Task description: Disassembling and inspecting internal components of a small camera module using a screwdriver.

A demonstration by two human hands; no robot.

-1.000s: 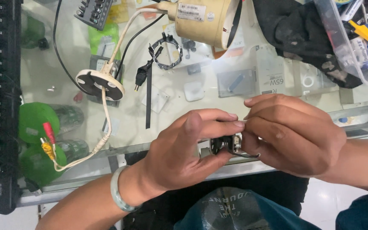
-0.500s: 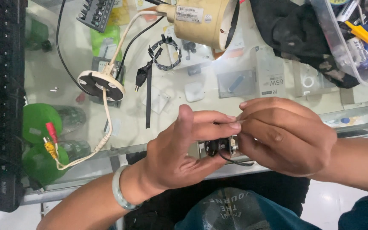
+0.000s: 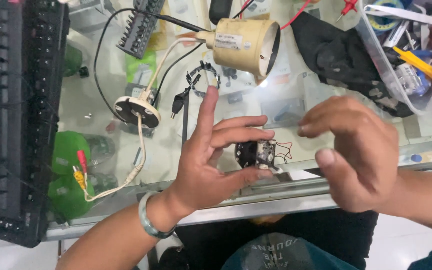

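Observation:
My left hand [image 3: 211, 160] pinches a small black camera module [image 3: 256, 154] between thumb and fingers; thin red and black wires stick out of its right side. The index finger points up, away from the part. My right hand [image 3: 358, 150] hovers to the right of the module with fingers loosely curled, touching nothing. Both hands are over the front edge of a glass counter [image 3: 296, 105]. A cream camera housing [image 3: 246, 46] lies at the back with its round base [image 3: 137, 111] and white cable beside it.
A black keyboard [image 3: 11, 115] runs along the left. A black cloth [image 3: 338, 57] and a clear plastic bin [image 3: 408, 55] of tools sit at the right back. A black ring bracket [image 3: 203, 80], a green terminal block [image 3: 138, 25] and red and yellow plugs [image 3: 80, 167] lie on the glass.
My right hand has let go of the module and pulled away to the right. My left hand has opened out, index finger raised, and now holds the module alone.

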